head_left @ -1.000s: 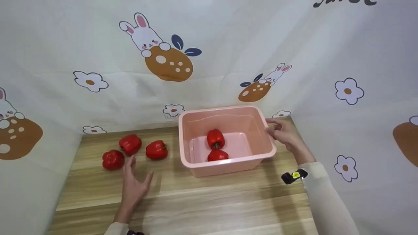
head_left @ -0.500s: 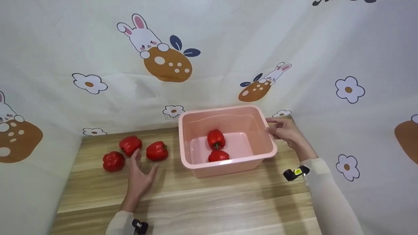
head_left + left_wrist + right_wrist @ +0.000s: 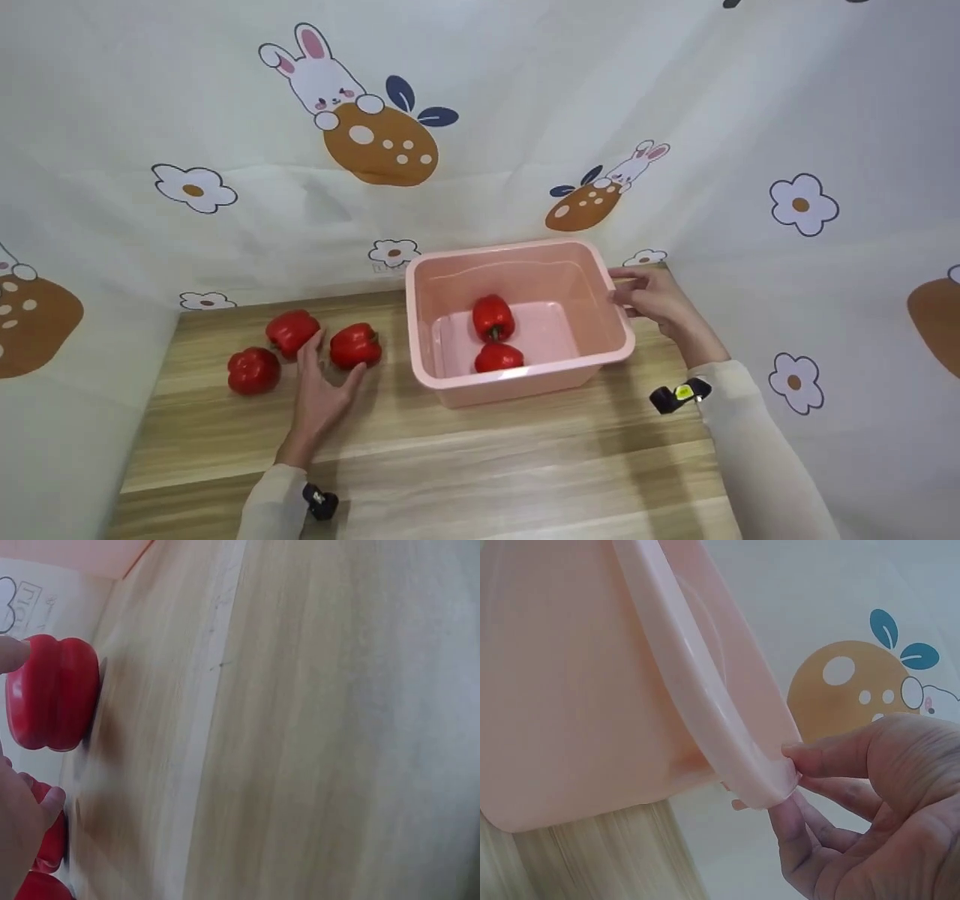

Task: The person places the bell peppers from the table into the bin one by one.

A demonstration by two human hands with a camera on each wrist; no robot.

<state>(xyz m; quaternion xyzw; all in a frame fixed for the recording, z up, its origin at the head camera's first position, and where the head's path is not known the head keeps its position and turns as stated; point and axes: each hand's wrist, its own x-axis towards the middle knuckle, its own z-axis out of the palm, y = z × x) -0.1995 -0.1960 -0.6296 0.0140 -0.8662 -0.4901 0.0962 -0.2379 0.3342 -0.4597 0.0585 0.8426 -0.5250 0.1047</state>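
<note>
In the head view my left hand [image 3: 322,397] reaches to the nearest red bell pepper [image 3: 355,346], thumb at its front and fingers at its left side, spread around it. The left wrist view shows the thumb [image 3: 13,655] overlapping that pepper [image 3: 56,694]. Two more peppers lie to the left, a back one [image 3: 292,332] and a front one [image 3: 254,370]. My right hand [image 3: 656,304] pinches the right rim of a pink plastic basin [image 3: 517,381], thumb on top and fingers beneath, as the right wrist view shows. Inside the basin are two red peppers [image 3: 493,318].
A wood-grain tabletop [image 3: 480,465] carries everything. Pale curtain-like sheets [image 3: 495,90] printed with rabbits and flowers stand behind and at both sides, close to the basin's back edge. Dark wrist cameras [image 3: 679,395] sit on the sleeves.
My left hand has moved right and forward, from below the left-hand peppers to around the nearest pepper. The right hand has stayed on the basin rim.
</note>
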